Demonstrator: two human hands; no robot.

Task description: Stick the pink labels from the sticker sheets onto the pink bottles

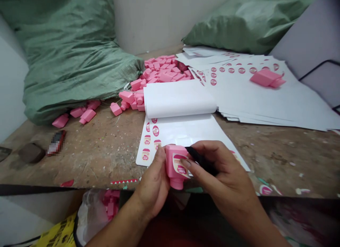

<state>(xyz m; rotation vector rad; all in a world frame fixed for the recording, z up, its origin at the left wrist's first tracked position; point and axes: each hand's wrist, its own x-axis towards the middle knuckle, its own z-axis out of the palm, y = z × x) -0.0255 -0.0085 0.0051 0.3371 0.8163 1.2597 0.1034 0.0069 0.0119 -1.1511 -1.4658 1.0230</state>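
Note:
My left hand (155, 181) is closed round a small pink plastic bottle (174, 165), held neck down at the near edge of the table. A label sticker sits on the bottle's face. My right hand (223, 172) pinches a thin black tool (202, 160), and its thumb presses on the sticker. Just behind the hands lies a sticker sheet (183, 133), its top half rolled back, with a few labels left along its left side.
A heap of pink bottles (156, 77) spills from a green sack (71, 62) at the back. Used sticker sheets (265, 98) are spread at the right, one pink bottle (267, 78) on them. A bag with pink bottles (106, 204) sits below the table edge.

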